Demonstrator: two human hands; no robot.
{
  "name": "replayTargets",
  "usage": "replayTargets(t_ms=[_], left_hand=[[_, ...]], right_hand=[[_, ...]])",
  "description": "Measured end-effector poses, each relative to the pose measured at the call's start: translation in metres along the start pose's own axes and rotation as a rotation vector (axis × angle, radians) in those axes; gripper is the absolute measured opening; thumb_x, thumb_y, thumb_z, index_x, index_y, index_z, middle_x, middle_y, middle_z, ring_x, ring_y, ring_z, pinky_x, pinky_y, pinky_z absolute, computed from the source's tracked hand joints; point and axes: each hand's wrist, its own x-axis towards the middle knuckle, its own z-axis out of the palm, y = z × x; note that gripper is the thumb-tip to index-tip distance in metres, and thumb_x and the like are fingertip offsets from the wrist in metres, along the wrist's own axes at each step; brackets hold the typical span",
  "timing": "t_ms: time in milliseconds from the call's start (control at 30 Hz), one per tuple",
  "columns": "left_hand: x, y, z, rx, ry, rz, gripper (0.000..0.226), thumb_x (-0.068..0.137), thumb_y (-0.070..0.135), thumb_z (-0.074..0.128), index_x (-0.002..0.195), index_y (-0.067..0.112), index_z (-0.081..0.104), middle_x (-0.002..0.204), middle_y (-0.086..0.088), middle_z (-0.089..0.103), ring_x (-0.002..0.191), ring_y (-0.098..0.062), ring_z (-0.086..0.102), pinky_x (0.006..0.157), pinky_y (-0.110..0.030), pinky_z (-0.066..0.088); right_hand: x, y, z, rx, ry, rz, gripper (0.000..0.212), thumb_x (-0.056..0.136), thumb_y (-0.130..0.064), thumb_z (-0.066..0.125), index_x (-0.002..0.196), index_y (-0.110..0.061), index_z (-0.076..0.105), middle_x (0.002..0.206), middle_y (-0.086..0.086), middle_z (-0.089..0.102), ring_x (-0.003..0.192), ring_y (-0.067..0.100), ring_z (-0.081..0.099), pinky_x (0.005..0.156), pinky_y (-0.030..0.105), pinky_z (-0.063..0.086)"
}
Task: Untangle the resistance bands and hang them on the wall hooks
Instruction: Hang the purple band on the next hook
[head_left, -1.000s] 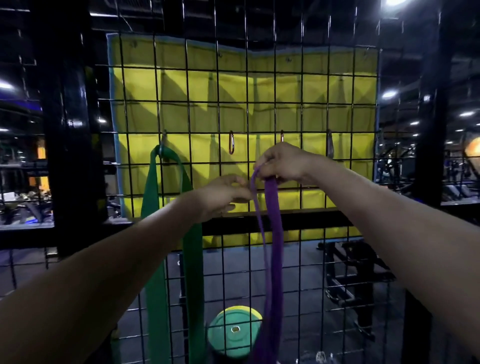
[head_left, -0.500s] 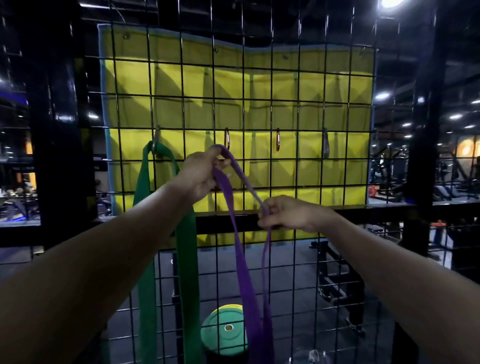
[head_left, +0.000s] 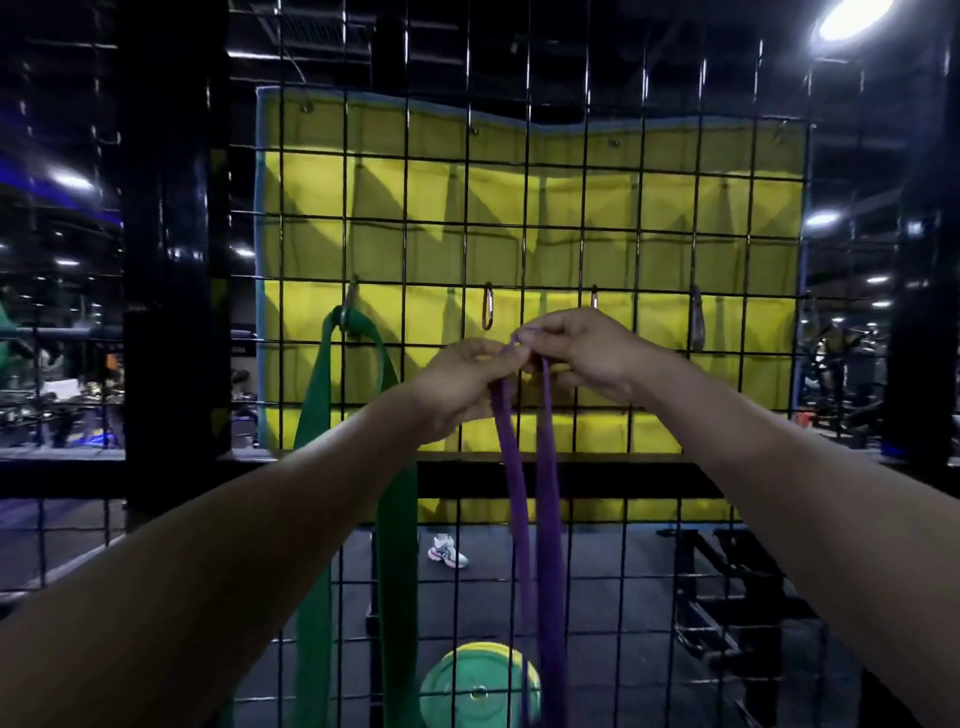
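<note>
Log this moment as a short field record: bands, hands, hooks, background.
green band: hangs from the leftmost carabiner
purple band: top loop pinched by both hands, two strands hang down, not yet hooked
left hand: pinches the loop
right hand: pinches the loop
free hooks: orange carabiner, two more to its right
wall: black wire grid before a yellow mat
floor: green weight plate

A yellow padded mat (head_left: 530, 260) with a blue edge hangs behind the black wire grid (head_left: 582, 571). On the dark floor behind lies a green weight plate (head_left: 467, 686), and farther back one white sneaker (head_left: 448, 551). A black bench frame (head_left: 727, 597) stands at the right.
</note>
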Motion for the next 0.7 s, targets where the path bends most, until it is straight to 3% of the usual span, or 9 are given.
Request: replayTargets(t_ms=[100, 267, 400, 500, 567, 633, 700], left_hand=[[0.006, 0.006, -0.006, 0.023, 0.099, 0.074, 0.018, 0.092, 0.028, 0.054, 0.099, 0.013, 0.060, 0.072, 0.001, 0.052, 0.069, -0.011, 0.053, 0.068, -0.023, 0.050], [0.011, 0.011, -0.017, 0.071, 0.178, 0.082, 0.014, 0.094, 0.023, 0.051, 0.095, 0.014, 0.062, 0.074, 0.001, 0.056, 0.065, -0.008, 0.053, 0.065, -0.021, 0.046], [0.018, 0.009, -0.015, 0.057, 0.236, 0.082, 0.019, 0.097, 0.023, 0.046, 0.103, 0.011, 0.060, 0.068, 0.002, 0.055, 0.060, -0.008, 0.050, 0.057, -0.020, 0.042], [0.022, 0.007, -0.017, 0.084, 0.238, 0.103, 0.025, 0.098, 0.020, 0.044, 0.112, 0.004, 0.057, 0.069, 0.000, 0.050, 0.061, -0.010, 0.045, 0.055, -0.020, 0.039], [0.023, 0.006, -0.020, 0.089, 0.234, 0.114, 0.024, 0.098, 0.019, 0.043, 0.109, 0.003, 0.058, 0.070, -0.002, 0.048, 0.059, -0.013, 0.042, 0.053, -0.022, 0.037], [0.025, 0.007, -0.025, 0.103, 0.238, 0.133, 0.023, 0.098, 0.020, 0.043, 0.104, 0.004, 0.059, 0.070, -0.003, 0.048, 0.059, -0.015, 0.042, 0.054, -0.023, 0.036], [0.027, 0.009, -0.029, 0.129, 0.246, 0.141, 0.024, 0.098, 0.021, 0.044, 0.105, 0.003, 0.059, 0.072, -0.004, 0.050, 0.061, -0.017, 0.044, 0.056, -0.024, 0.038]], right_hand=[[0.014, 0.001, 0.002, 0.077, -0.007, -0.017, 0.001, 0.089, -0.018, 0.059, 0.089, -0.017, 0.059, 0.085, -0.001, 0.065, 0.090, 0.013, 0.059, 0.091, 0.038, 0.045], [0.032, 0.010, 0.003, 0.135, -0.057, -0.029, 0.007, 0.086, -0.016, 0.063, 0.090, -0.010, 0.059, 0.085, 0.004, 0.064, 0.080, 0.014, 0.060, 0.087, 0.038, 0.050], [0.046, 0.016, 0.001, 0.203, -0.068, -0.039, 0.031, 0.091, -0.023, 0.057, 0.106, 0.004, 0.061, 0.085, 0.007, 0.064, 0.074, 0.012, 0.063, 0.077, 0.026, 0.055], [0.059, 0.012, -0.001, 0.094, 0.060, -0.071, 0.022, 0.094, -0.020, 0.053, 0.096, 0.001, 0.061, 0.083, 0.012, 0.062, 0.067, 0.013, 0.059, 0.063, 0.019, 0.053], [0.070, 0.009, -0.002, 0.005, 0.149, -0.079, 0.022, 0.094, -0.015, 0.054, 0.099, 0.006, 0.062, 0.085, 0.019, 0.065, 0.066, 0.019, 0.060, 0.059, 0.022, 0.053], [0.079, 0.007, 0.001, -0.162, 0.222, -0.113, 0.024, 0.091, -0.013, 0.058, 0.095, 0.010, 0.064, 0.092, 0.023, 0.069, 0.075, 0.027, 0.066, 0.069, 0.035, 0.056], [0.084, 0.001, 0.006, -0.345, 0.271, -0.161, 0.023, 0.087, -0.015, 0.063, 0.095, 0.005, 0.069, 0.091, 0.017, 0.070, 0.083, 0.027, 0.067, 0.071, 0.034, 0.053]])
